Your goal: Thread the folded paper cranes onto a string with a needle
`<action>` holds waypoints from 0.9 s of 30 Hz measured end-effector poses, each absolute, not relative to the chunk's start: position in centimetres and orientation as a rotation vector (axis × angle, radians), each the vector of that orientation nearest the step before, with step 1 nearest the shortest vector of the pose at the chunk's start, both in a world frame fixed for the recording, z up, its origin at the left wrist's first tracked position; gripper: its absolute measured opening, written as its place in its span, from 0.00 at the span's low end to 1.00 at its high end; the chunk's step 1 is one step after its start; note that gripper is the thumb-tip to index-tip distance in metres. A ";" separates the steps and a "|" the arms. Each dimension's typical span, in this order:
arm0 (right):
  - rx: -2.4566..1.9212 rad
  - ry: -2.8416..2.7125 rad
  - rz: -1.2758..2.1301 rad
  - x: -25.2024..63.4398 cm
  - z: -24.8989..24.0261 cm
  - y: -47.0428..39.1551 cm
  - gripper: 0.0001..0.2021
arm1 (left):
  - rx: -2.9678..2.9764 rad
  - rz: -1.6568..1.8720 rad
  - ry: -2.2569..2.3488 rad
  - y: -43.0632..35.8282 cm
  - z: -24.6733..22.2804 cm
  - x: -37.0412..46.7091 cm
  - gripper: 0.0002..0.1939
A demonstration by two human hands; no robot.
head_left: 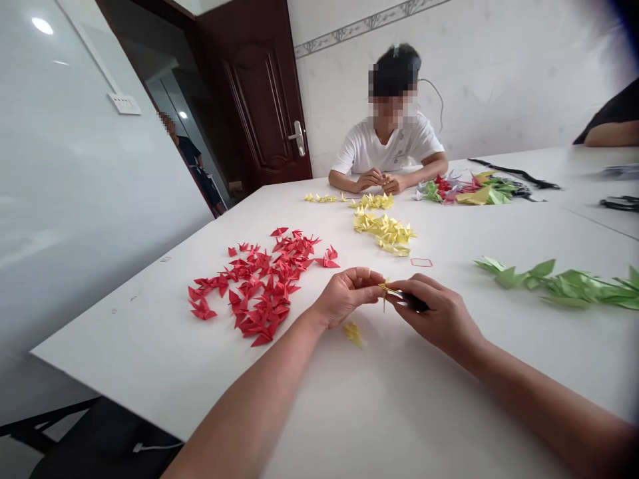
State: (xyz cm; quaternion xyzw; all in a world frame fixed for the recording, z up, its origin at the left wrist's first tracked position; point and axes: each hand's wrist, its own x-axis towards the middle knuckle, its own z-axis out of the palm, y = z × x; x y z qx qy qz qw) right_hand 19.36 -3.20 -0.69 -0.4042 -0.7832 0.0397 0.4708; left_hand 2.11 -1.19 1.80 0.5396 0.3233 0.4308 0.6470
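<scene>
My left hand (347,296) pinches a small yellow folded paper piece (384,289) above the white table (369,406). My right hand (439,313) is closed round a tool with a black handle (414,302), whose thin metal end reaches the yellow piece. Just below my left hand lies another yellow paper piece (353,334). Many red paper cranes (264,286) are spread to the left of my hands. Beyond them sits a pile of yellow paper cranes (382,229).
Green folded papers (574,285) lie at the right. Across the table a person in a white shirt (389,150) sits near a mixed-colour paper pile (469,188) and black cords (514,174). Another person (192,156) stands beyond the doorway; a dark sleeve (616,110) shows at the right.
</scene>
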 end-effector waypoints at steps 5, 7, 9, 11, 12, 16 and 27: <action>-1.007 -1.935 0.121 19.5 -0.9 -3.0 0.04 | 1.296 0.954 0.760 -1.2 1.7 2.1 0.15; -1.019 -1.936 0.127 19.4 -0.8 -3.0 0.04 | 1.309 0.955 0.761 -1.2 1.6 2.2 0.15; -1.031 -1.938 0.141 19.4 -0.8 -3.1 0.04 | 1.333 0.951 0.769 -1.2 1.6 2.2 0.15; -1.038 -1.934 0.175 19.3 -0.7 -3.1 0.04 | 1.361 0.945 0.772 -1.2 1.5 2.2 0.15; -1.040 -1.929 0.194 19.3 -0.7 -3.2 0.04 | 1.375 0.942 0.770 -1.2 1.5 2.2 0.14; -1.069 -1.902 0.235 19.1 -0.3 -3.4 0.03 | 1.415 0.928 0.767 -1.2 1.5 2.3 0.13; -1.036 -1.812 0.259 18.9 0.3 -3.5 0.05 | 1.392 0.951 0.792 -1.1 1.6 2.2 0.11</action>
